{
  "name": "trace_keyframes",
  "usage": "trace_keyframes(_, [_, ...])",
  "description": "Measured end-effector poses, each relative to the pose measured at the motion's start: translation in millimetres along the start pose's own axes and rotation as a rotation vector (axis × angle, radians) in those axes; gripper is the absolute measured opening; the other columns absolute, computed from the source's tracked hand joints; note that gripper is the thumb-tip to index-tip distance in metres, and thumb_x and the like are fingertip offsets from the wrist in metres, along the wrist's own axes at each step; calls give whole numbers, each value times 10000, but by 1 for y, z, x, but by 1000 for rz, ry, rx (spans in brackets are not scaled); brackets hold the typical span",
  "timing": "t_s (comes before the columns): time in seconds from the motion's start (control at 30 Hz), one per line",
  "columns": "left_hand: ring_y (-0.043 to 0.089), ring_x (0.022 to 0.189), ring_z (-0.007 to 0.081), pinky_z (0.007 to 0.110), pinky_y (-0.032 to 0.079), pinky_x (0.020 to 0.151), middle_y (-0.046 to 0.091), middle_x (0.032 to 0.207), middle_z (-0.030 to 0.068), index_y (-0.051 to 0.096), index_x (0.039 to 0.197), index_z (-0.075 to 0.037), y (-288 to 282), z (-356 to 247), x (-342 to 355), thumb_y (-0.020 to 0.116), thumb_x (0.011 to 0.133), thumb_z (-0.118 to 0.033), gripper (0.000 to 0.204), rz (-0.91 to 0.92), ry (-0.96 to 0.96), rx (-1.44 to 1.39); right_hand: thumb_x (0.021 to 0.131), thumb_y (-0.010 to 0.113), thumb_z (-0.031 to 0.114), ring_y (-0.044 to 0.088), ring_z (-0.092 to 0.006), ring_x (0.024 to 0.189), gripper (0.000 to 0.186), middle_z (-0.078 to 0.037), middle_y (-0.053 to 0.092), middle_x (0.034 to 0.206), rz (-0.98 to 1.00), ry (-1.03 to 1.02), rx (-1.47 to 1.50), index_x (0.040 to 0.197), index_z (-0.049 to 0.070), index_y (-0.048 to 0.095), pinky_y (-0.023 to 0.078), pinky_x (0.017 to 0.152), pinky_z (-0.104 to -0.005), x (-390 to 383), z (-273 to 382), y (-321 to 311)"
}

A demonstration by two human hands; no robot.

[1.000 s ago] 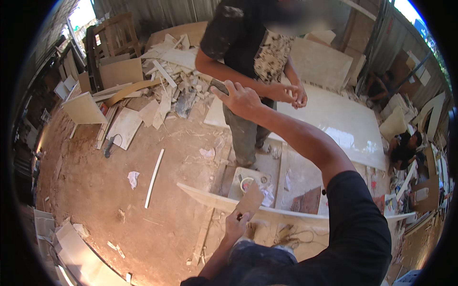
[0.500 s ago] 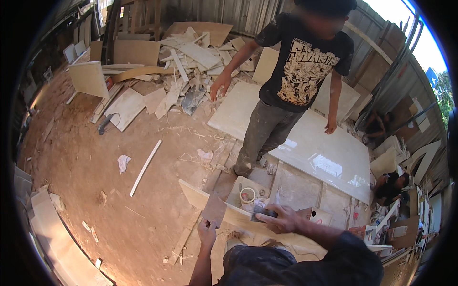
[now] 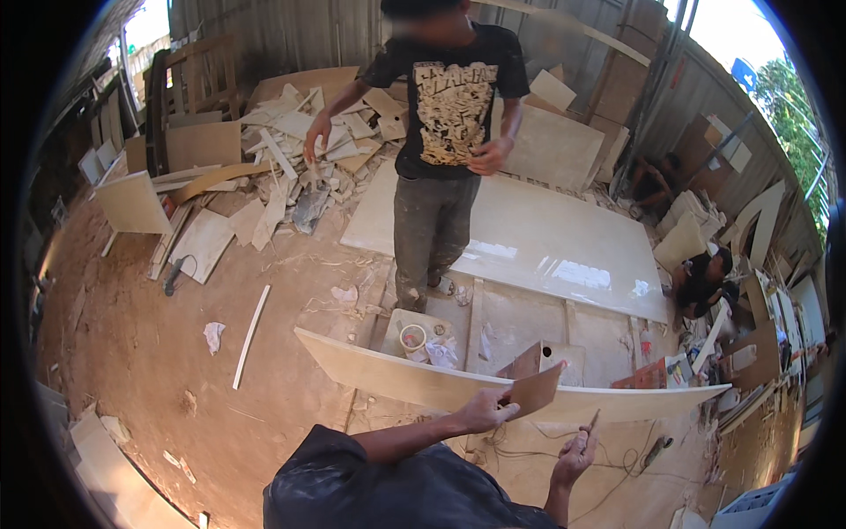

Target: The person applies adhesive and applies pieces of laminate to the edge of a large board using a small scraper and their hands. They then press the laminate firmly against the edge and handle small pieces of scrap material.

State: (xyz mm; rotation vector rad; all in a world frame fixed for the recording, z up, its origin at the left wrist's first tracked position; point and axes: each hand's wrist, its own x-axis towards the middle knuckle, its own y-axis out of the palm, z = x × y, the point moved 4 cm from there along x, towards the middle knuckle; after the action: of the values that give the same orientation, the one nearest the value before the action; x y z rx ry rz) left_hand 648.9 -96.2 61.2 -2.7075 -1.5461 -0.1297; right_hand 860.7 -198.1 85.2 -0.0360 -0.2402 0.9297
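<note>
My left hand point(image 3: 485, 413) grips a flat brown square sheet point(image 3: 536, 392) by its edge, fingers closed on it. The sheet overlaps a long cream slab point(image 3: 414, 377) that stretches across in front of me. Lower right, my right hand point(image 3: 575, 458) is closed around a thin brown pointed piece point(image 3: 594, 420) that sticks up between its fingers; its kind is too small to tell. This hand is on my side of the slab, apart from it.
Beyond the slab stands a person point(image 3: 432, 150) beside a large glossy panel point(image 3: 555, 238). A white pot point(image 3: 412, 337) sits on a pale board. A corded dark tool point(image 3: 656, 450) lies right. Broken slab pieces point(image 3: 344, 132) are heaped behind; two people crouch far right.
My view has turned right. My left hand has brought the brown sheet rightward along the slab. My right hand has left the slab, without the dark block; it now holds a thin piece.
</note>
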Motion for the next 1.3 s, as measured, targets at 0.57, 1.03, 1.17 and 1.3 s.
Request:
trace_keyframes(0.57, [640,797,218,336,503,711,663,898,164,538,1254,-6,355,22,-180,591,940,-236,393,439,-83,106,1014,389,230,381,-58,521,477,-74,526,1000,-543,527,142,1475,115,335,299,408,-189,-253,-118,-333])
trace_keyframes(1.03, [597,835,145,311,501,744,643,944,89,563,1187,-17,283,29,-190,601,913,-194,329,-21,-293,34,995,445,247,458,-81,509,493,-106,516,1009,-212,701,364,1454,92,350,351,392,-200,-247,-147,-296])
trace_keyframes(1.17, [601,881,128,307,512,771,650,996,65,550,1227,-3,233,17,-196,572,955,-208,341,-161,-290,-43,1004,434,216,474,-81,517,468,-100,527,1001,-87,621,334,1445,78,361,366,393,-205,-210,-127,-265])
trace_keyframes(1.3, [608,887,130,311,523,757,646,1011,72,544,1211,24,167,29,-203,576,952,-178,330,-339,-344,-125,1004,441,196,491,-78,531,454,-82,542,985,22,553,337,1434,66,375,387,407,-215,-180,-109,-205])
